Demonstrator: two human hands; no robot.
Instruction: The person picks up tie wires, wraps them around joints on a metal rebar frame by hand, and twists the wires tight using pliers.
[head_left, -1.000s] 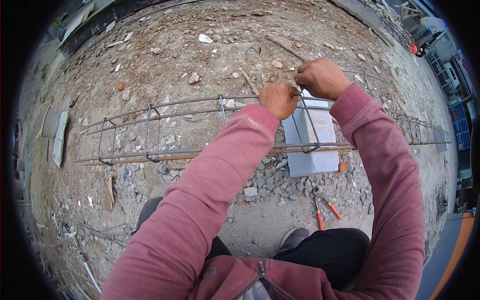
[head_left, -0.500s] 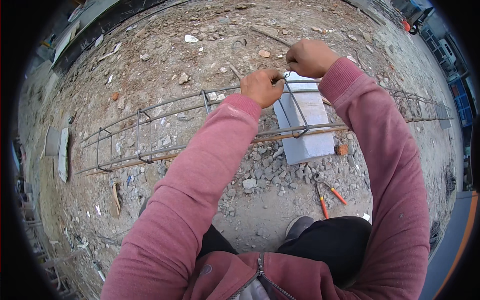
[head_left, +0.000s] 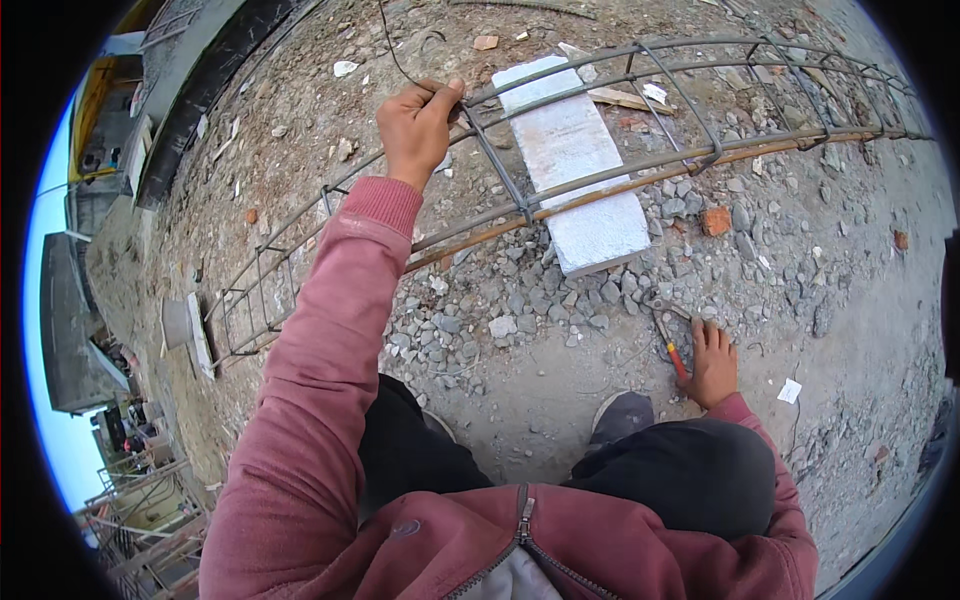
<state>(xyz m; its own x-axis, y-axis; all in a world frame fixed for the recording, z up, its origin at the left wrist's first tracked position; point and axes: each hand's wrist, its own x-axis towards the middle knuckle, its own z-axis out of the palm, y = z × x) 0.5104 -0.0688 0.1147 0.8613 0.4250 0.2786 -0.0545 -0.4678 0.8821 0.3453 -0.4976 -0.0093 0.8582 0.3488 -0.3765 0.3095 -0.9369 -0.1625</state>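
Note:
My left hand (head_left: 415, 130) is closed in a pinch at the far top bar of a long rebar cage (head_left: 620, 172), by a stirrup corner. From its fingers a thin dark tie wire (head_left: 391, 45) curves up and away. Down on the ground near my right foot, my right hand (head_left: 713, 367) has its fingers stretched out over a pair of pincers (head_left: 671, 345) with red-orange handles. One handle shows beside the thumb side; the other is hidden under the hand. A white block (head_left: 572, 140) lies beneath the cage.
Grey gravel (head_left: 530, 290) lies along the cage's near side. A broken brick piece (head_left: 715, 221) sits right of the white block. A wooden strip (head_left: 625, 98) lies beyond it. My shoe (head_left: 622, 415) stands just left of the pincers.
My right hand has left the stirrup corner and come down to the pincers on the ground. My left hand remains at the cage. The view has turned, so the cage appears shifted.

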